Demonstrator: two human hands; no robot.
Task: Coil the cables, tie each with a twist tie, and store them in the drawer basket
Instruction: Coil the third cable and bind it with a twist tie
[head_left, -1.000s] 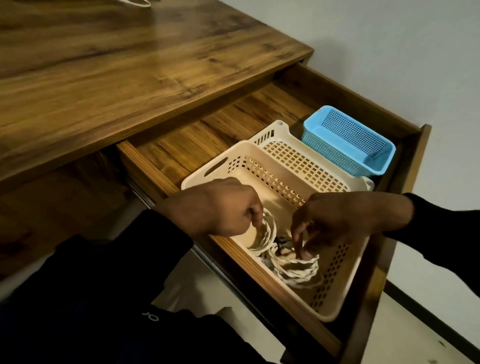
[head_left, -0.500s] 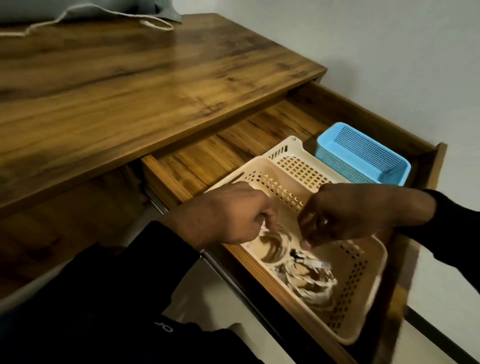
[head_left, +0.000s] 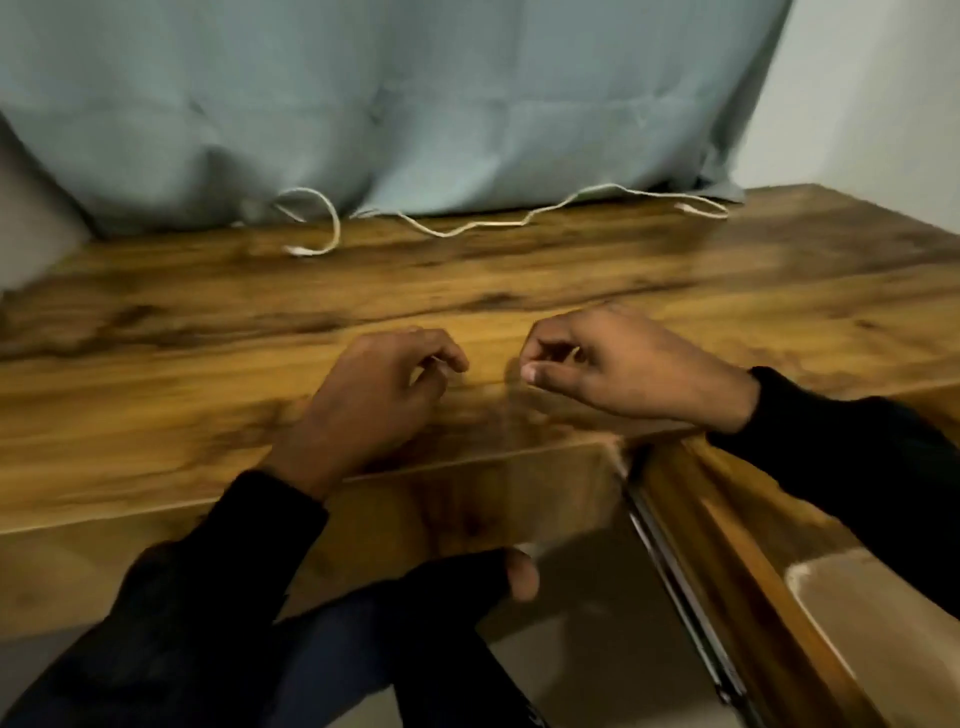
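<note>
A: Where are the hands?

B: Both hang over the front of the wooden desk (head_left: 208, 415). The left hand (head_left: 379, 384) and the right hand (head_left: 613, 369) have loosely curled fingers and hold nothing I can make out, though the picture is blurred.

A: And the cables?

B: One white cable (head_left: 545, 213) lies uncoiled along the back edge, by the grey-blue curtain (head_left: 415, 104). Another cable end (head_left: 317, 228) loops to its left.

A: The basket?

B: A pale basket (head_left: 852, 613) corner shows in the open drawer (head_left: 727, 545), lower right.
</note>
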